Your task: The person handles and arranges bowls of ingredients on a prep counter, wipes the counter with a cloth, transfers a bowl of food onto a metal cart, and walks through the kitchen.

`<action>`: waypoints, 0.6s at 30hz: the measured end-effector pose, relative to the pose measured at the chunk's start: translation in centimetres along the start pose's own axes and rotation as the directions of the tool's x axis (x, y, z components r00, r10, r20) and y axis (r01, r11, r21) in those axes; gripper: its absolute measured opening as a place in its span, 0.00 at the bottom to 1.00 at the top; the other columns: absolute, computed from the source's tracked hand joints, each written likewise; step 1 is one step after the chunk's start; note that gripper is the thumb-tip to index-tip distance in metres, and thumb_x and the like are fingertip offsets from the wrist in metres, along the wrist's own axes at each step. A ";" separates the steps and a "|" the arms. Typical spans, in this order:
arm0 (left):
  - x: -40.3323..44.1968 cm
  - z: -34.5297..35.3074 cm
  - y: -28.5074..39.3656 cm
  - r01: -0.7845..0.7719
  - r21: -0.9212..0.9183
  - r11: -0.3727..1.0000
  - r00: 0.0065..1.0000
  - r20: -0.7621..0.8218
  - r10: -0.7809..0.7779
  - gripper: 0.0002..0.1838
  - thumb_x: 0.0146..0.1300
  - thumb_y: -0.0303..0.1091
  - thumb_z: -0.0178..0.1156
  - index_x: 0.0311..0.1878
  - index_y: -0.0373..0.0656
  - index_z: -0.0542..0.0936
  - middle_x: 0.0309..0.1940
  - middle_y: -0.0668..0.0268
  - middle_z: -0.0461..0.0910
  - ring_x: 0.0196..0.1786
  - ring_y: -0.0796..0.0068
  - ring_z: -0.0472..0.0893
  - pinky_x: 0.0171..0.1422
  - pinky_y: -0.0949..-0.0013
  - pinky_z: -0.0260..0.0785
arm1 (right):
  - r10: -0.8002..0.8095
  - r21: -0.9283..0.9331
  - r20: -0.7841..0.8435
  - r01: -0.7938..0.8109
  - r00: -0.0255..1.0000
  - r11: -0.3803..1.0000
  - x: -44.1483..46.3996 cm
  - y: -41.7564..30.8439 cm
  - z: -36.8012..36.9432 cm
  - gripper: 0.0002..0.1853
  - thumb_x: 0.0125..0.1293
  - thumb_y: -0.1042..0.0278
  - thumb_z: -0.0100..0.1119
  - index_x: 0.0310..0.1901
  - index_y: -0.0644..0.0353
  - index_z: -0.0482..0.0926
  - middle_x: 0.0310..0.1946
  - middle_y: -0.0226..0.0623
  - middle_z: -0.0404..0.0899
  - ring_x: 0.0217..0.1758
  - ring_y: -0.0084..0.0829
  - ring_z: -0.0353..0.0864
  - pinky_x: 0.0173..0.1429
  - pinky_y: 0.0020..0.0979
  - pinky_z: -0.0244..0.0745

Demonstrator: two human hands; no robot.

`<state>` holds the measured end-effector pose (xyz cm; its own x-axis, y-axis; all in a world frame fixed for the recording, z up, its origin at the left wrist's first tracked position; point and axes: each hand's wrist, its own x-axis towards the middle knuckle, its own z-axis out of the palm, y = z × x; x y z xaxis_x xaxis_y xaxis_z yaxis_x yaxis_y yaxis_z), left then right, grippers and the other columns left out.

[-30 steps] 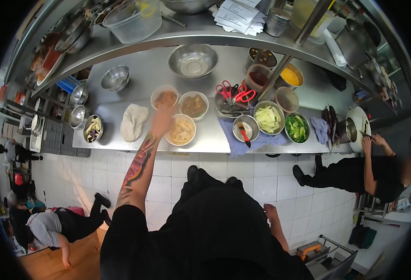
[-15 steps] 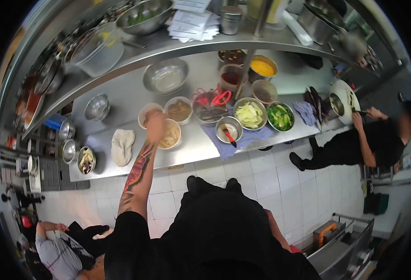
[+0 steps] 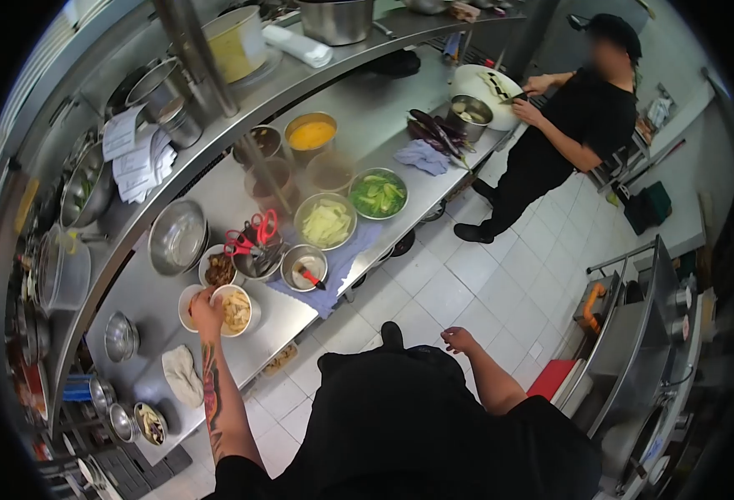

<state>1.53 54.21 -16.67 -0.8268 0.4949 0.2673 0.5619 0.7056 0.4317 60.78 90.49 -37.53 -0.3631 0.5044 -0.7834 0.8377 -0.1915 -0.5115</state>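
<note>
The white round bowl (image 3: 184, 310) nearest the fingers stands on the stainless-steel surface (image 3: 225, 354), forward and left of the person's body, its right side and most of its contents covered by the tattooed left arm's hand. The left hand (image 3: 208, 307) is by far the nearer of the two; the bowl lies directly below and slightly left of it. The left fingers are drawn together and point downward over the bowl; whether they grip anything, or touch the rim, cannot be told. The bowl is circular, so it has no long axis, and its mouth faces up. The right hand (image 3: 460, 340) hangs over the floor on the person's right, well apart from the surface, fingers loosely curled, with nothing visible in it. Immediately right of the covered bowl is a white round bowl of pale slices (image 3: 255, 321); beyond the pair is a white round bowl of brown pieces (image 3: 204, 272). Farther right are a steel container holding red-handled scissors (image 3: 264, 225) and a small round steel bowl (image 3: 298, 260) with a red-handled brush (image 3: 309, 277) in it, beside a blue cloth (image 3: 342, 262). A soft off-white mass (image 3: 183, 377), dough or cloth, lies nearer the left end. At the far right, a co-worker in black (image 3: 592, 121) holds a knife over a round white board (image 3: 467, 79), near dark purple eggplants (image 3: 434, 133).
</note>
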 end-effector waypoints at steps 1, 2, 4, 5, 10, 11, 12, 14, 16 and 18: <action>-0.1 -0.6 0.2 0.009 -0.033 0.999 1.000 0.013 -0.009 0.15 0.56 0.30 0.64 0.47 0.38 0.83 0.41 0.51 0.80 0.46 0.49 0.79 0.53 0.55 0.70 | -0.003 0.037 -0.005 0.004 1.000 0.999 0.1 -0.5 0.0 0.28 0.65 0.49 0.59 0.57 0.64 0.75 0.35 0.44 0.84 0.33 0.34 0.88 0.31 0.34 0.83; -0.5 -1.0 0.4 0.020 -0.064 0.998 0.999 0.026 -0.018 0.15 0.57 0.31 0.63 0.48 0.38 0.82 0.41 0.51 0.79 0.46 0.49 0.79 0.53 0.56 0.70 | -0.003 0.052 -0.012 0.004 1.000 0.999 0.2 -0.4 -0.1 0.28 0.65 0.49 0.59 0.57 0.64 0.75 0.35 0.44 0.84 0.33 0.34 0.88 0.31 0.34 0.83; -2.1 -1.1 1.0 0.018 -0.213 0.977 0.997 -0.074 -0.034 0.15 0.59 0.31 0.62 0.49 0.37 0.82 0.42 0.52 0.79 0.45 0.52 0.79 0.52 0.57 0.70 | 0.007 0.084 -0.036 -0.004 0.999 0.996 0.4 -0.2 -0.3 0.27 0.65 0.50 0.59 0.58 0.63 0.75 0.35 0.44 0.84 0.33 0.34 0.88 0.30 0.35 0.83; -2.9 -1.2 1.4 0.015 -0.357 0.934 0.983 -0.167 -0.080 0.15 0.61 0.31 0.61 0.50 0.37 0.81 0.43 0.53 0.79 0.45 0.55 0.79 0.51 0.58 0.70 | 0.006 0.096 -0.042 -0.002 0.999 0.995 0.5 0.2 -0.5 0.27 0.65 0.50 0.59 0.58 0.63 0.75 0.35 0.44 0.84 0.33 0.34 0.88 0.30 0.35 0.83; -8.7 -4.2 8.4 0.061 -0.152 0.986 0.949 -0.297 -0.104 0.15 0.62 0.25 0.59 0.53 0.38 0.79 0.42 0.59 0.80 0.38 0.68 0.78 0.40 0.68 0.70 | 0.223 0.002 0.067 -0.223 0.973 0.975 0.4 3.7 -1.9 0.27 0.65 0.48 0.58 0.58 0.59 0.74 0.43 0.41 0.82 0.38 0.39 0.86 0.39 0.42 0.82; -10.0 -3.6 9.3 0.061 -0.152 0.986 0.949 -0.298 -0.104 0.15 0.62 0.25 0.59 0.53 0.38 0.79 0.42 0.59 0.80 0.38 0.68 0.78 0.40 0.68 0.70 | 0.254 -0.019 0.094 -0.253 0.963 0.967 0.7 4.8 -2.1 0.26 0.66 0.48 0.56 0.58 0.58 0.74 0.44 0.41 0.82 0.38 0.39 0.86 0.40 0.43 0.82; -11.4 -2.8 10.0 0.057 -0.208 0.977 0.957 -0.267 -0.112 0.15 0.62 0.25 0.59 0.52 0.39 0.79 0.41 0.60 0.80 0.37 0.68 0.77 0.39 0.69 0.69 | 0.252 -0.023 0.096 -0.251 0.963 0.968 0.9 5.9 -2.2 0.26 0.66 0.48 0.56 0.58 0.58 0.74 0.44 0.41 0.82 0.38 0.39 0.86 0.40 0.43 0.82; -13.8 -1.0 12.6 0.068 -0.326 0.943 0.978 -0.164 -0.127 0.13 0.62 0.24 0.59 0.51 0.39 0.80 0.40 0.60 0.80 0.37 0.69 0.77 0.38 0.70 0.69 | 0.334 -0.065 0.106 -0.328 0.937 0.942 0.9 6.7 -2.6 0.26 0.66 0.48 0.54 0.58 0.58 0.75 0.44 0.40 0.82 0.38 0.39 0.87 0.40 0.43 0.82; -16.4 0.4 16.5 0.061 -0.405 0.912 0.996 -0.029 -0.079 0.12 0.62 0.23 0.58 0.49 0.39 0.80 0.39 0.60 0.80 0.38 0.68 0.78 0.38 0.70 0.70 | 0.350 -0.084 0.118 -0.342 0.929 0.936 1.4 7.0 -2.8 0.25 0.66 0.48 0.53 0.58 0.57 0.75 0.44 0.40 0.82 0.39 0.39 0.86 0.41 0.43 0.82; -18.5 1.7 19.1 0.053 -0.413 0.909 0.999 0.027 -0.046 0.12 0.62 0.23 0.58 0.48 0.39 0.80 0.40 0.59 0.80 0.38 0.68 0.78 0.39 0.69 0.70 | 0.327 -0.097 0.117 -0.317 0.938 0.944 1.7 6.4 -3.1 0.25 0.66 0.48 0.54 0.57 0.57 0.75 0.44 0.40 0.82 0.38 0.39 0.86 0.39 0.43 0.82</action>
<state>27.63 59.37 -14.81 -0.8507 0.4754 0.2242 0.4569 0.4579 0.7626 66.77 92.74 -41.07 -0.1145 0.3117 -0.9433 0.9448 -0.2592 -0.2004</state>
